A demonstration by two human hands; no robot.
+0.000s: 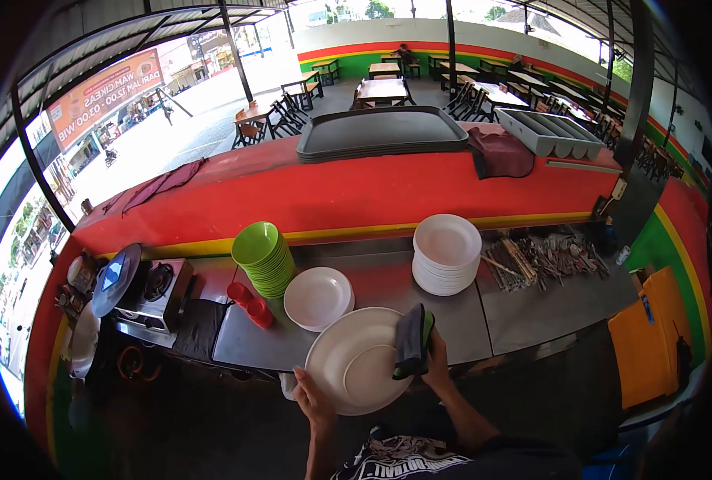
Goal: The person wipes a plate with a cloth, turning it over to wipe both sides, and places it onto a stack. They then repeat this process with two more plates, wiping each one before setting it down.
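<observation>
A large white plate (336,360) is tilted up in front of me, above the front edge of the steel counter. My left hand (314,400) grips its lower left rim, with a bit of white cloth beside the fingers. At the plate's right side my right hand (436,364) holds a dark grey and green cloth (411,340) against the surface. Just behind the plate sits a smaller white plate (318,296). A stack of green bowls (260,246), red cups (250,306) and a stack of white plates (447,244) stand on the counter.
Loose cutlery (544,260) lies on the counter's right part. A gas stove (160,292) stands at the left. On the red ledge (356,192) are black trays (384,132), a dark red cloth (500,154) and a grey cutlery holder (552,132). An orange chair (648,344) is at the right.
</observation>
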